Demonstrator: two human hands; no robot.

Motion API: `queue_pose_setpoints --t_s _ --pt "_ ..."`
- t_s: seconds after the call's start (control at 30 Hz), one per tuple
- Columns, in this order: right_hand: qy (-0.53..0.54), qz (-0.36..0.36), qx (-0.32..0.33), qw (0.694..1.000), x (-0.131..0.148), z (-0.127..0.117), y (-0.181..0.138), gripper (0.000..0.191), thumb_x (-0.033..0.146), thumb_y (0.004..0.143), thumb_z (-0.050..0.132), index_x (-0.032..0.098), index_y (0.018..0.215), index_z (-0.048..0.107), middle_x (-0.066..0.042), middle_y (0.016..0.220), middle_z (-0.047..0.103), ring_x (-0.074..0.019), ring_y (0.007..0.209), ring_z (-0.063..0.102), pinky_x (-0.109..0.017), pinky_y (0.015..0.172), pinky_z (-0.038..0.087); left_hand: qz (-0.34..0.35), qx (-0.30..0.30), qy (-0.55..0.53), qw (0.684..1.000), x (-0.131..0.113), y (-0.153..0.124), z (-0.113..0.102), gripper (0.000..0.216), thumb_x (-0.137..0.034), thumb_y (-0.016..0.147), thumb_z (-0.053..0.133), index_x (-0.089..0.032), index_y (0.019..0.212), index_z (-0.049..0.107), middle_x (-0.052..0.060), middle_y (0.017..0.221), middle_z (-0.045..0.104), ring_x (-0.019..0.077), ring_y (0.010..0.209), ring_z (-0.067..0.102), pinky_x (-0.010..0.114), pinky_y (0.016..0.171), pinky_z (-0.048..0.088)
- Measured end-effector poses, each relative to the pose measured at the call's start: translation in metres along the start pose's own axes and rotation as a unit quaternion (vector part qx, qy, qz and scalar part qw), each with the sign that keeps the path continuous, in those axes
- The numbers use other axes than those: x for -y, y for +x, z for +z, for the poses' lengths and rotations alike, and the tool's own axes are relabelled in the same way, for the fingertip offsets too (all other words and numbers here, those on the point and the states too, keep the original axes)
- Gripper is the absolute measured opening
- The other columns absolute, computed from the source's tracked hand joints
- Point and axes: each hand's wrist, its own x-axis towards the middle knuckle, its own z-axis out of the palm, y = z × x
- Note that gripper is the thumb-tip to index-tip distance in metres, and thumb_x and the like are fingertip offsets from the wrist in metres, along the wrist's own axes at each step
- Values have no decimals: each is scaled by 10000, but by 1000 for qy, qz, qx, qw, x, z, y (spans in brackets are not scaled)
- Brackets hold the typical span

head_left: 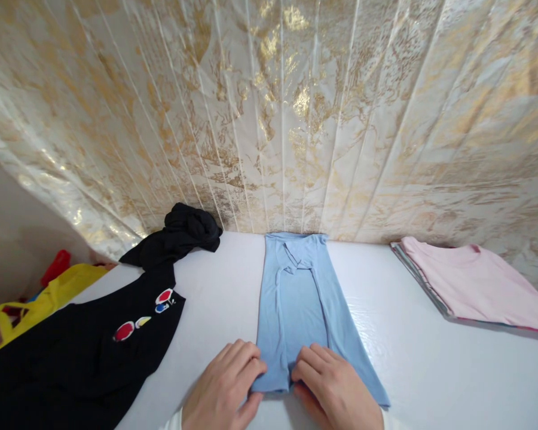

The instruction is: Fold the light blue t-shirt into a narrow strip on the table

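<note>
A light-blue shirt (302,304) lies partly folded on the white table, its long shape running away from me and its sides turned inward. At its near left corner, my left hand (226,382) is closed, the edge of the cloth between thumb and fingers. My right hand (334,385) has its fingers curled over the near edge by the middle, gripping the fabric; the thumb is partly hidden beneath. The shirt's near right corner spreads out flat past my right hand.
On the left lies a black garment (89,352) with red, blue and yellow prints, its far end bunched. Beyond it are a yellow item (65,286) and a red one (56,267). A folded stack topped by a pink shirt (470,280) sits right. A gold-patterned curtain (287,119) hangs behind the table (224,286).
</note>
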Motion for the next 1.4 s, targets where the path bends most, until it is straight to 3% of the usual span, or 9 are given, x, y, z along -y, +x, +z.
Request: queue_pose_setpoints --t_s 0.13,0.27,0.43,0.53,0.7,0.93,1.1,1.3,1.4 --pt "55 -8 16 998 0 0 3 119 98 841 566 208 803 587 18 786 605 -137 734 537 -239 665 382 26 -5 15 1000 5 -1 -6 198 -80 861 415 -208 920 554 43 866 564 214 778 508 336 688 424" --pt "121 -34 71 989 -4 -18 7 182 92 883 502 221 934 621 9 842 630 -142 796 555 -232 722 408 8 -20 27 999 3 0 -13 201 -91 892 384 -209 900 547 40 845 549 216 765 498 345 688 401" --pt "102 -11 89 991 -7 -29 17 362 48 789 553 243 1095 546 0 967 608 -165 869 558 -257 755 412 9 -38 31 999 -4 3 -6 129 -138 882 435 -206 819 524 31 820 545 213 748 496 330 654 378" --pt "85 -41 99 991 -4 -21 24 326 100 779 585 247 1067 541 -10 1008 583 -175 868 563 -265 750 415 -3 -70 35 997 -8 5 -1 142 -141 897 405 -203 817 505 25 791 536 205 732 504 320 643 374" --pt "157 -8 58 986 -5 -9 27 198 82 838 489 232 955 546 0 942 574 -134 771 585 -216 689 416 -41 -80 44 995 -12 5 7 46 -159 847 477 -205 849 482 24 823 529 210 743 516 314 645 402" --pt "252 -25 21 967 -11 -2 27 367 -24 737 452 229 975 570 -8 1027 598 -121 889 610 -198 792 433 -84 -47 -10 995 -7 -6 14 398 39 640 343 -225 924 435 23 906 511 184 822 558 279 714 453" --pt "235 -52 27 970 -12 1 26 343 1 754 472 235 951 627 -11 1072 607 -120 892 618 -197 799 438 -79 -37 -2 996 -6 -17 12 379 43 679 324 -220 928 437 29 909 521 176 811 574 260 696 467" --pt "235 -74 28 969 -12 0 21 420 -41 663 458 236 923 635 -4 1066 605 -118 856 609 -199 777 432 -45 -31 31 998 -4 -25 7 293 8 766 362 -217 896 498 22 879 569 185 779 579 281 683 467" --pt "227 -94 16 969 -8 -3 22 392 -17 707 457 225 971 617 -24 1029 600 -125 833 595 -207 749 435 -34 -40 40 998 -4 -22 4 198 -49 818 413 -210 875 511 23 851 575 196 760 574 294 658 463"
